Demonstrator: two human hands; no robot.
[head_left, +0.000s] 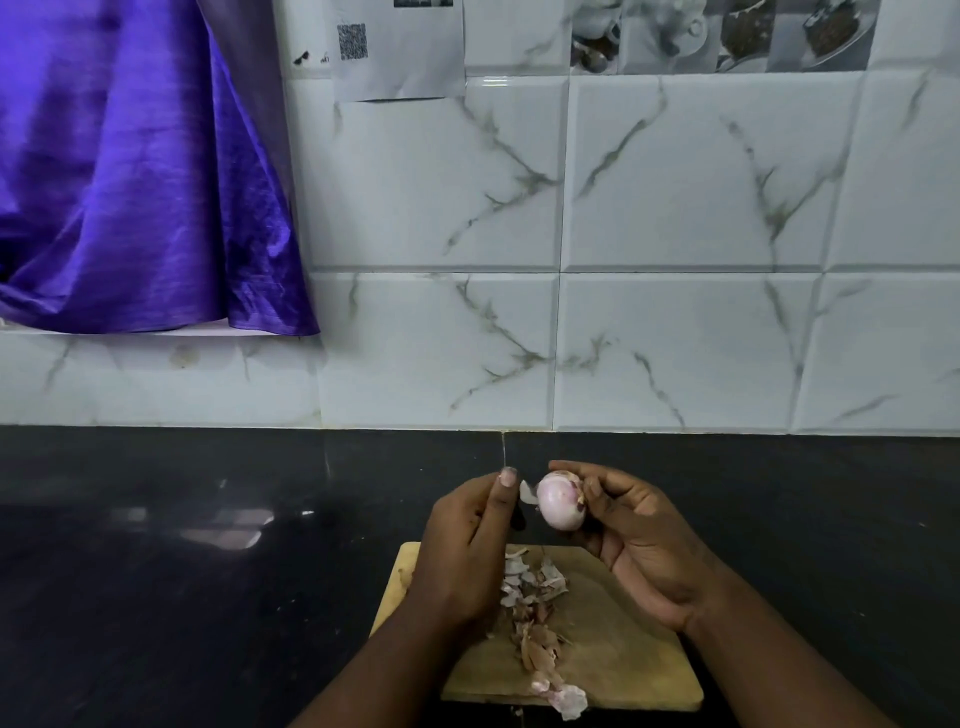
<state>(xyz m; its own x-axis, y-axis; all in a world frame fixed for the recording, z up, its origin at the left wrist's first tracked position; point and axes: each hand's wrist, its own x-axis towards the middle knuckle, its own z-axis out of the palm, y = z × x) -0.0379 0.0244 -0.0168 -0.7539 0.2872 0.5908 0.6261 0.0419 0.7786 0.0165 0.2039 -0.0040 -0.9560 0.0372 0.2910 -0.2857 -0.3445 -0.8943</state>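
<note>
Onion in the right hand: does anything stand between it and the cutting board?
Nothing visible. The right hand holds the onion by the far edge of the cutting board; the left hand pinches its peel flap; loose peels lie mid-board.

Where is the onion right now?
In the head view, low and right of centre, the right hand holds the onion near the far edge of the wooden board, while the left hand pinches its skin.

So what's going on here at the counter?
A person is peeling a small onion over a wooden cutting board. The right hand holds the onion while the left hand pinches a loose flap of skin. Torn peels lie on the board; the onion is mostly bare.
</note>
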